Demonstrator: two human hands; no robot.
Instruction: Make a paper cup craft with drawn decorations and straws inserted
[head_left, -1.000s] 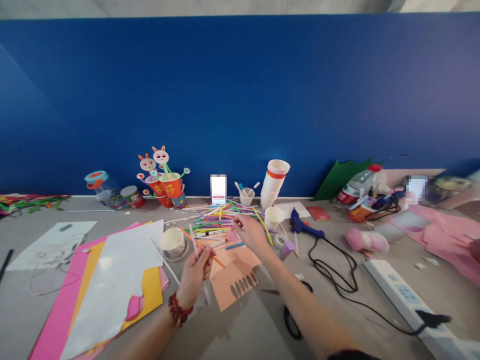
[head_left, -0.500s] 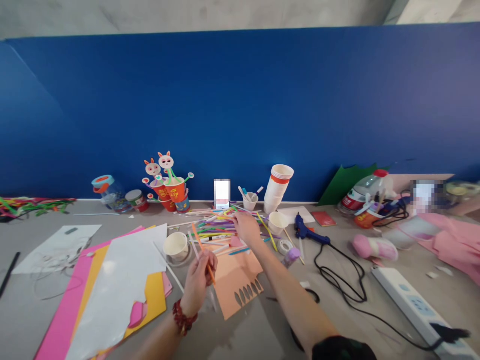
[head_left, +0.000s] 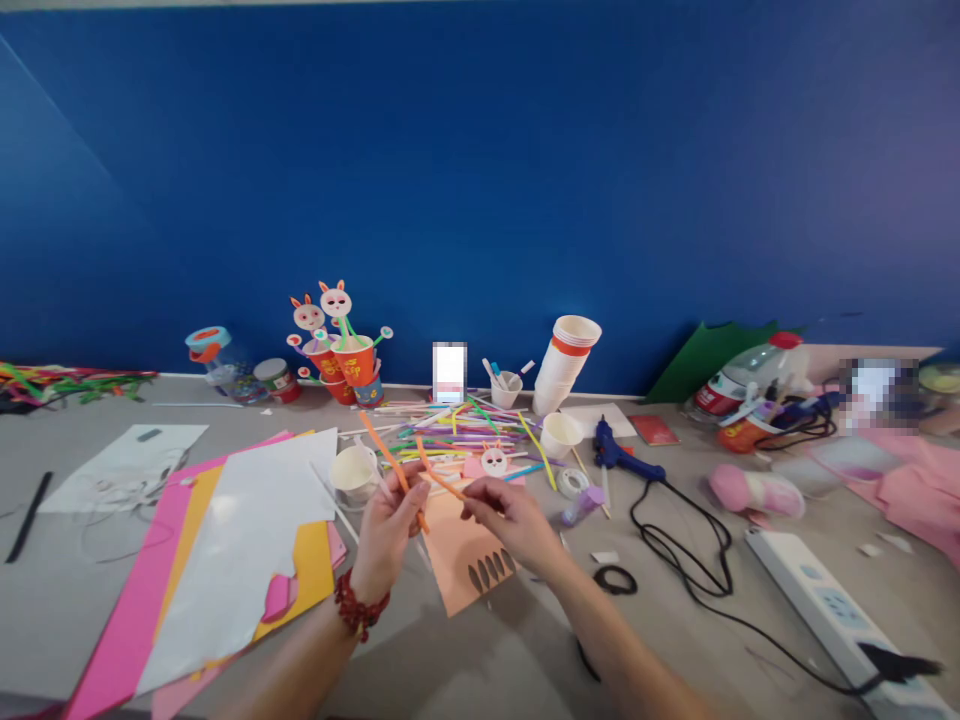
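Note:
My left hand [head_left: 390,530], with a red bead bracelet on the wrist, is closed around an orange straw [head_left: 384,453] that points up and to the left. My right hand [head_left: 504,518] pinches a second orange straw [head_left: 439,480] just to the right of it, and the two hands nearly meet. Both hover over a peach paper sheet [head_left: 465,565] with leaf-shaped cut-outs. Behind them lies a heap of coloured straws [head_left: 457,430] with a small rabbit face [head_left: 493,460] on it.
A white paper cup [head_left: 352,470] stands left of my hands beside stacked pink, yellow and white sheets [head_left: 225,540]. A cup stack [head_left: 566,360], a blue glue gun [head_left: 619,455] with its black cord, a tape roll [head_left: 574,483] and a power strip [head_left: 817,600] lie to the right. Rabbit cup crafts [head_left: 341,350] stand at the blue wall.
My right hand has come back from the straw heap with an orange straw and now sits beside my left hand. The left hand has risen slightly.

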